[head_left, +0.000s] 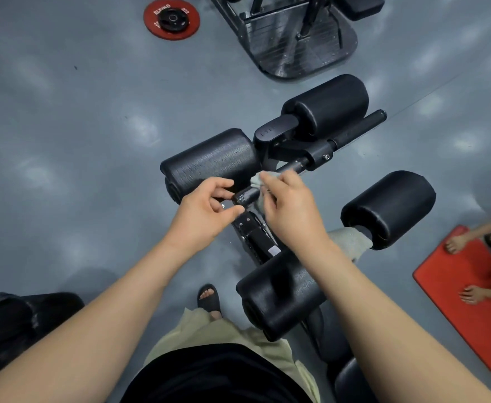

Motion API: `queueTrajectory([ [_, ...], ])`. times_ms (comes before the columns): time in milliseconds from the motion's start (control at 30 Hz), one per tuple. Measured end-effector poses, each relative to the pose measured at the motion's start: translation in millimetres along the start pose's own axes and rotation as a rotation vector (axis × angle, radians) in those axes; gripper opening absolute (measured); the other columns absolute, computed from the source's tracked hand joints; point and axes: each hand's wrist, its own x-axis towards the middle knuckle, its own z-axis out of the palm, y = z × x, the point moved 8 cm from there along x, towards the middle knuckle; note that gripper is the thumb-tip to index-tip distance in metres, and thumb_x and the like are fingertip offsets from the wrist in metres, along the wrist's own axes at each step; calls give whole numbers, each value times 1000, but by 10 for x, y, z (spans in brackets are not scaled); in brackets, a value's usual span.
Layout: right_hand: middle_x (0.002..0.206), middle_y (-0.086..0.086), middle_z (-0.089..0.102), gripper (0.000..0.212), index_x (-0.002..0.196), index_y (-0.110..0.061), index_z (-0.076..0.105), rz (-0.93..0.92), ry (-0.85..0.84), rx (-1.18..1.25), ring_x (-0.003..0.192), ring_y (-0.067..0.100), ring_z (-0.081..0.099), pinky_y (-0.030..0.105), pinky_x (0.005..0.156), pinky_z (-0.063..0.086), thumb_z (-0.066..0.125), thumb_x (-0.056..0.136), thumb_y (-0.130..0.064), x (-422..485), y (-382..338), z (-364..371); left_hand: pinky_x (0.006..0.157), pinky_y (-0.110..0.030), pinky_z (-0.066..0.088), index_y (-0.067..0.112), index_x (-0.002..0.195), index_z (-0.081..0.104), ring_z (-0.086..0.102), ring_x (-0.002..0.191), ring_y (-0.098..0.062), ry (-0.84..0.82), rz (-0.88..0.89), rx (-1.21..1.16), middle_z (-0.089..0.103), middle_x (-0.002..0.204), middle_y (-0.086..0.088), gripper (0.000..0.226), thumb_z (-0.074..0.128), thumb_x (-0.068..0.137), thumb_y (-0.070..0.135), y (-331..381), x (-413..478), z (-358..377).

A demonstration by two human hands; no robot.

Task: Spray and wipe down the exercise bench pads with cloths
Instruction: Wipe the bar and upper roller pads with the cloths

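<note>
Floor: glossy grey floor (64, 126).
Resting on it: red round weight plate (152, 24); red rectangular mat (453, 286); black padded exercise bench (215, 164).

Single view: head-worn, wide-angle. Faces forward and steeply down over wearer's own torso (218, 376). Forearms (99, 324) enter from bottom corners; left hand (206, 212), right hand (290, 212) sit near frame centre, close range. Roller pads (215, 162) occupy centre and right, near. Floor (64, 135) fills upper left, farther off. Red mat (471, 303) clipped by right edge.
</note>
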Motion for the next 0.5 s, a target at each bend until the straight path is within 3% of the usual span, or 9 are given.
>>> queueTrajectory([
  [100,93,8,56,33,124,-9,70,-114,-152,57,72,25,59,31,66,52,62,92,-9,-124,-222,169,69,-26,52,39,114,60,58,66,-15,-8,-18,-52,72,105,9,40,75,88,12,-13,-22,-43],
  [200,95,8,60,30,122,-13,73,-87,-84,34,75,25,63,33,69,55,64,93,-12,-40,-73,72,60,-19,50,32,117,59,66,75,-32,-28,-36,-67,75,107,6,41,55,92,-1,2,-23,-84],
  [333,99,10,61,32,122,-12,72,50,71,9,82,27,65,37,73,56,60,93,-13,-10,90,12,51,-13,43,26,116,60,71,70,-22,-65,-57,-57,76,107,4,44,44,90,-6,40,-26,-103],
  [500,98,8,55,38,129,-11,67,-124,-104,55,76,25,60,36,65,55,64,91,-7,-205,-169,224,50,-23,46,31,117,58,72,67,-16,-46,-75,-26,77,100,11,45,43,91,-2,44,-11,-126],
])
